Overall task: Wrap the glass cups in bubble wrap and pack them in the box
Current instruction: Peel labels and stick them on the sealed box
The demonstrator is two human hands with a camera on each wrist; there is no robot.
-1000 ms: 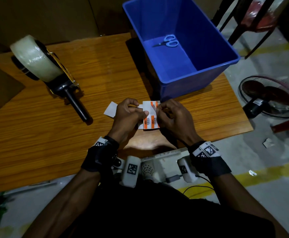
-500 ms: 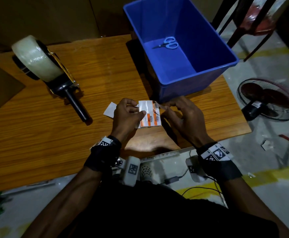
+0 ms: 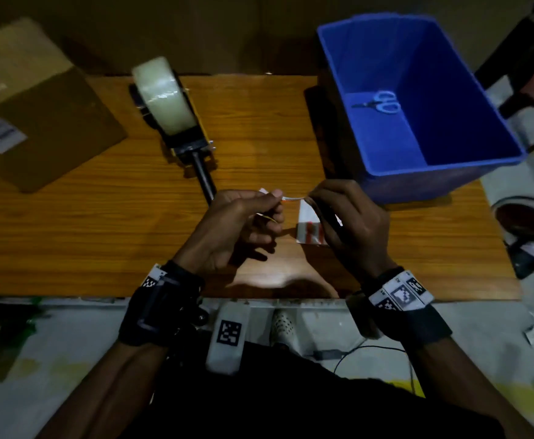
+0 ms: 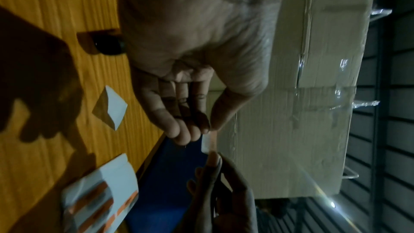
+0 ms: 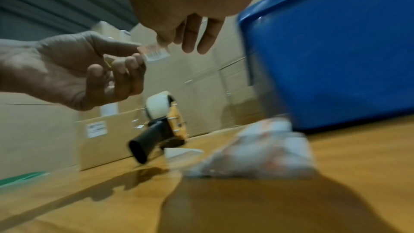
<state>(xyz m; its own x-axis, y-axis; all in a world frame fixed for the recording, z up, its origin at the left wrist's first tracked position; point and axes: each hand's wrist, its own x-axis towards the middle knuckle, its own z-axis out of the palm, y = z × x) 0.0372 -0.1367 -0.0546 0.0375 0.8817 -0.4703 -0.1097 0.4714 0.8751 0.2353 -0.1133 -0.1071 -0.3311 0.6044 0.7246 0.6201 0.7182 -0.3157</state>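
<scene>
My left hand (image 3: 276, 199) and right hand (image 3: 310, 197) each pinch one end of a small white-and-orange sticker (image 3: 291, 198), held stretched between them above the wooden table (image 3: 100, 217). In the wrist views the same sticker (image 4: 208, 141) (image 5: 155, 52) hangs between thumb and fingertips. The sticker sheet (image 3: 308, 228), white with orange labels, lies flat on the table under my right hand. A closed cardboard box (image 3: 37, 115) with a white label sits at the table's far left.
A tape dispenser (image 3: 170, 103) with a clear roll lies at mid-table, its black handle pointing toward my hands. At the right a blue plastic bin (image 3: 449, 166) holds scissors (image 3: 382, 103). A small white paper scrap (image 4: 110, 108) lies near my left hand. A fan (image 3: 528, 223) stands on the floor.
Both hands have lifted off the table with one sticker peeled and stretched between them. The sheet now lies loose on the table. The head view has swung left, showing the box.
</scene>
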